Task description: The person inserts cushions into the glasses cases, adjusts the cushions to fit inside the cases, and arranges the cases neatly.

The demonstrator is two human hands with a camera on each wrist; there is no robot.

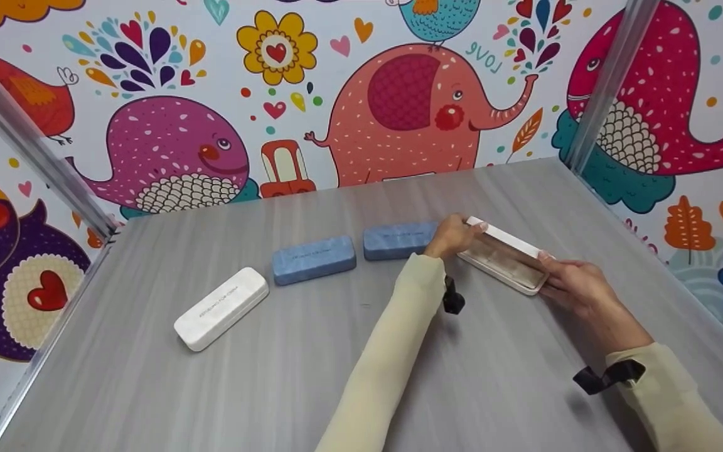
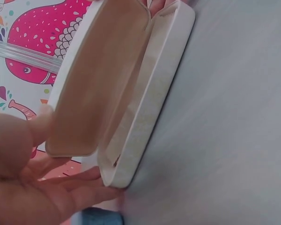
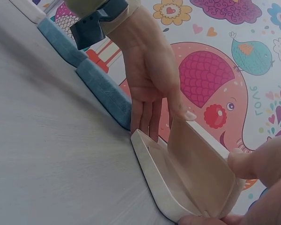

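Observation:
A white glasses case (image 1: 504, 269) with a beige lining stands open on the table toward the right, its lid (image 2: 96, 89) raised and no glasses showing inside. My left hand (image 1: 451, 237) grips its left end, thumb on the lid's edge and fingers at the end of the base. At the opposite end, my right hand (image 1: 584, 292) holds the case the same way, its thumb on the lid in the right wrist view. Just left of my left hand lies a closed blue glasses case (image 1: 393, 242), partly hidden by that hand in the head view.
Another closed blue case (image 1: 314, 258) and a closed white case (image 1: 222, 309) lie farther left on the grey table (image 1: 261, 389). A patterned wall (image 1: 311, 119) borders the table's back, with metal posts (image 1: 612, 88) at the corners.

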